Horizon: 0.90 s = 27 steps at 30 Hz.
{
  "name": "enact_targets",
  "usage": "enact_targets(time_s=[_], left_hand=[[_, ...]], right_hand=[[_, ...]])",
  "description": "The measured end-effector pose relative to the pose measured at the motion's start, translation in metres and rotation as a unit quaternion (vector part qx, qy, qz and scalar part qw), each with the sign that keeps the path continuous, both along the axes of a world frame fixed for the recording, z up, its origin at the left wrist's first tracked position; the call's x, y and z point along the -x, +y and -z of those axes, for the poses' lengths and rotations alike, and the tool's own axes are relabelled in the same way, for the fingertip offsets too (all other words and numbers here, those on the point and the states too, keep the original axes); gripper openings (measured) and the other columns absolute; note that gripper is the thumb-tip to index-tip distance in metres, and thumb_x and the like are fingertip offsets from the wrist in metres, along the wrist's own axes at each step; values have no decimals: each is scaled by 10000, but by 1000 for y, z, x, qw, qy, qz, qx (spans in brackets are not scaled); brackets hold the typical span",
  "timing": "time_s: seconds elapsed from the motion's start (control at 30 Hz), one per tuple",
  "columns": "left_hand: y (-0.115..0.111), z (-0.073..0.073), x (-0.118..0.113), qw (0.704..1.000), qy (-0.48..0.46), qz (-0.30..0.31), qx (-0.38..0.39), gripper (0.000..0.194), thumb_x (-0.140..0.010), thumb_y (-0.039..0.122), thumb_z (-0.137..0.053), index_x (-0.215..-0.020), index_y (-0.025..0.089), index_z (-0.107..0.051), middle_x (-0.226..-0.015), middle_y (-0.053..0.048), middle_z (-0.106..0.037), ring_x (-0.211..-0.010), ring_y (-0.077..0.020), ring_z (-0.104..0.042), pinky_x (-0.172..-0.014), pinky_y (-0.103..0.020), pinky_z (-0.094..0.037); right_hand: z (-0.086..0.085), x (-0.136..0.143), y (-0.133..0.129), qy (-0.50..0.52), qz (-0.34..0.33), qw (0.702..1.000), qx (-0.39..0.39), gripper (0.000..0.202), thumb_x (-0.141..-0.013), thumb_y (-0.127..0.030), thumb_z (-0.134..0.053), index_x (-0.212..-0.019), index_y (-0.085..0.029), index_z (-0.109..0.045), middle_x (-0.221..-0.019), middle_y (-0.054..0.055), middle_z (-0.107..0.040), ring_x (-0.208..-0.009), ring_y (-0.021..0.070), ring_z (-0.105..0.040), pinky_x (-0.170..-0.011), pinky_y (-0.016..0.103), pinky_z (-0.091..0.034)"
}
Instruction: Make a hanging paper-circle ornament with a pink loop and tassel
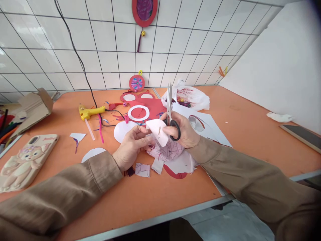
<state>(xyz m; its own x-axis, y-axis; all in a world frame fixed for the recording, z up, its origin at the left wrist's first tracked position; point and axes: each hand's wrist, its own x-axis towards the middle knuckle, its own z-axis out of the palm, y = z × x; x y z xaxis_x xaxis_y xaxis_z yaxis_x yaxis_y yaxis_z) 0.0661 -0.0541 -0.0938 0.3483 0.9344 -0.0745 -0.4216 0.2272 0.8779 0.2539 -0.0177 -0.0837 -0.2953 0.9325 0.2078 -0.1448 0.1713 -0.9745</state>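
Note:
Black-handled scissors (169, 100) point upward in my right hand (185, 130), whose fingers are closed round the handles. The same hand's fingertips touch a curved white piece (158, 131) with a small slit in it. My left hand (132, 144) is closed at the left of that piece, its fingers pinching at the lower edge, where some patterned fabric also shows. Beneath both hands lies a bundle of pink-white patterned fabric (168, 151). Small fabric scraps (142, 170) and a dark tassel (129, 171) lie just below my left hand.
A yellow glue gun (92, 112) with a cord stands left of red paper (156, 106) and a white ring (128, 113). A phone case (28, 160) and cardboard box (37, 107) are at the left. Behind are a plastic bag (198, 97) and tiled wall (100, 40).

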Motion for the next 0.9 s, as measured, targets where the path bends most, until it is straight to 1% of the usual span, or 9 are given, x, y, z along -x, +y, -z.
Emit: enact_targets(time_s=[0.13, 0.23, 0.37, 0.43, 0.5, 0.6, 0.7, 0.8, 0.9], left_hand=[[0, 2, 0, 1000, -7, 12, 4, 515, -669, 208, -824, -1101, 194, -543, -963, -11, -659, -676, -99, -639, -536, -201, -491], [-1, 3, 0, 1000, 5, 25, 9, 618, -650, 218, -834, -1195, 178, -544, -800, 16, -628, -613, -96, -602, -502, -200, -471], [-2, 2, 0, 998, 40, 47, 0, 420, -651, 302, -833, -976, 133, -628, -594, 50, -537, -443, -41, -435, -400, -178, -314], [-3, 1, 1, 998, 41, 43, 8, 431, -638, 309, -841, -978, 146, -632, -576, 70, -506, -413, -16, -343, -389, -176, -221], [-2, -1, 1, 999, 36, 36, 17, 502, -614, 292, -858, -1042, 167, -625, -619, 66, -525, -431, -11, -323, -402, -181, -175], [-2, -2, 2, 998, 46, 48, 18, 539, -595, 292, -868, -1064, 169, -633, -677, 37, -567, -469, -21, -355, -412, -190, -159], [-2, -2, 1, 996, 65, 61, 20, 393, -604, 341, -857, -864, 153, -630, -616, 48, -539, -432, -11, -324, -408, -190, -161], [-3, 0, 1, 995, 76, 60, 15, 377, -638, 397, -826, -697, 170, -532, -497, 69, -480, -395, -27, -353, -406, -182, -243], [-3, 1, 0, 996, 73, 52, 12, 373, -666, 422, -794, -710, 189, -506, -456, 67, -480, -399, -60, -422, -413, -182, -312]], right_hand=[[-3, -2, -8, -16, -88, 996, -29, 339, -636, -275, -793, -876, -202, -564, -676, -45, -566, -539, 80, -481, -503, 228, -359], [-4, -3, -10, -25, -114, 992, -45, 345, -649, -255, -793, -899, -209, -559, -710, -42, -585, -545, 80, -508, -506, 227, -387], [-2, -3, -5, -19, -31, 998, -42, 367, -629, -249, -809, -903, -216, -569, -736, -33, -607, -575, 86, -519, -511, 222, -403], [-1, -3, -1, -12, 19, 999, -32, 358, -620, -261, -809, -887, -217, -575, -723, -30, -606, -583, 93, -519, -510, 226, -401], [-1, -3, 2, -3, 49, 999, -24, 357, -600, -265, -808, -873, -217, -582, -704, -31, -601, -578, 96, -513, -508, 231, -399], [-1, -2, 3, 12, 65, 998, -15, 357, -589, -275, -795, -874, -218, -589, -691, -32, -598, -558, 93, -500, -492, 231, -386], [-2, -2, 3, 16, 80, 997, -13, 362, -579, -273, -795, -873, -218, -592, -693, -34, -598, -559, 92, -499, -492, 228, -382], [-2, -1, 4, 12, 95, 995, -13, 369, -565, -271, -803, -864, -220, -593, -698, -36, -598, -574, 93, -503, -509, 229, -390], [-1, -1, 4, 10, 104, 994, -11, 372, -561, -276, -802, -864, -221, -593, -699, -39, -592, -572, 92, -496, -511, 232, -383]])
